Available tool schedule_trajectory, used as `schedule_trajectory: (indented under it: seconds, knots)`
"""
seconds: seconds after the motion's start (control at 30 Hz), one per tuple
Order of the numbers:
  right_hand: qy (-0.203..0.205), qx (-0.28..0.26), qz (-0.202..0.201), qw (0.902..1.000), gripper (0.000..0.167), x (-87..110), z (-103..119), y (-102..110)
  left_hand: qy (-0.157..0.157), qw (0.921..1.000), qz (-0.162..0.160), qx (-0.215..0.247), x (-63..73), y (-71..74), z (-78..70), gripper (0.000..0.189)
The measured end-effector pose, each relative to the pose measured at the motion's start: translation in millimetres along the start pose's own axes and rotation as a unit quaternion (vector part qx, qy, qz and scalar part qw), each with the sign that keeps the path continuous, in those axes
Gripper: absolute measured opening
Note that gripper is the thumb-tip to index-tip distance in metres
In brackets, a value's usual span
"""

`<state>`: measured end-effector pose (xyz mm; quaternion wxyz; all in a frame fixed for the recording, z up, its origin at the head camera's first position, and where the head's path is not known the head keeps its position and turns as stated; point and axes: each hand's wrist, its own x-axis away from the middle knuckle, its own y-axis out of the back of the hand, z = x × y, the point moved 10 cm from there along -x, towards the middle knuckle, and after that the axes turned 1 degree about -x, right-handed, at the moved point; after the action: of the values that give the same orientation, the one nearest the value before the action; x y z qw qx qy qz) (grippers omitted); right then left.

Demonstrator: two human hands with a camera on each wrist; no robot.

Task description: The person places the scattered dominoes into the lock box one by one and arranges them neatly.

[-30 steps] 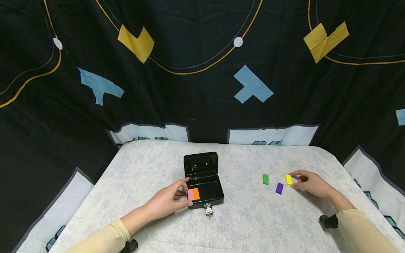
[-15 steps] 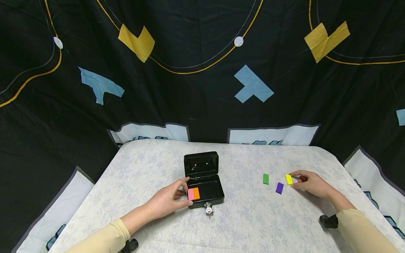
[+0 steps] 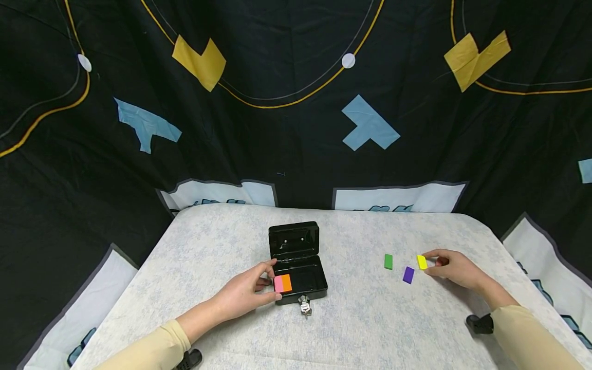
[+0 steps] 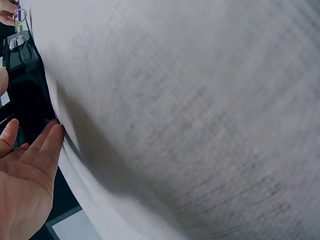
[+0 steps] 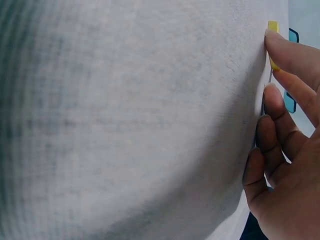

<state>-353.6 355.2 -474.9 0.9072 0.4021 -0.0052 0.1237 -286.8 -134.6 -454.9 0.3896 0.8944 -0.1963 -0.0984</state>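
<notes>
A small black cash box (image 3: 300, 277) stands with its lid (image 3: 294, 240) raised. Inside, along its left end, a pink block (image 3: 278, 284) and an orange block (image 3: 287, 282) lie side by side. My left hand (image 3: 242, 293) holds the box's left end, thumb at the front corner and index finger farther back. Over on the right, my right hand (image 3: 455, 268) pinches a yellow block (image 3: 422, 262) between thumb and index finger, low at the cloth; the right wrist view shows this yellow block (image 5: 273, 25) edge-on.
Left of the yellow block lie a purple block (image 3: 408, 275) and a green block (image 3: 388, 261). Silvery keys (image 3: 305, 307) hang at the box's front. A pale patterned cloth (image 3: 356, 329) covers the table. Behind rises a dark curtain (image 3: 305, 154).
</notes>
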Motion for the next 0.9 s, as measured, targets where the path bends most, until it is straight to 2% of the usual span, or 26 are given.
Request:
schedule_trajectory:
  seconds: [0.37, 0.57, 0.9]
  knots:
    - [0.006, 0.029, -0.014, 0.9994, 0.054, -0.2, -1.8, 1.0, 0.0, 1.0, 0.0, -0.005, -0.5, -0.2, 0.7, 0.045]
    - [-0.011, 0.027, -0.031, 0.9991, 0.059, -2.0, -0.5, 5.8, 0.0, 1.0, 0.0, -0.004, -0.6, -0.5, 0.7, 0.044]
    - [0.025, 0.033, -0.071, 0.9966, 0.056, -5.9, 32.9, 16.3, -0.002, 1.0, -0.001, -0.003, -0.1, 0.1, 0.7, 0.045]
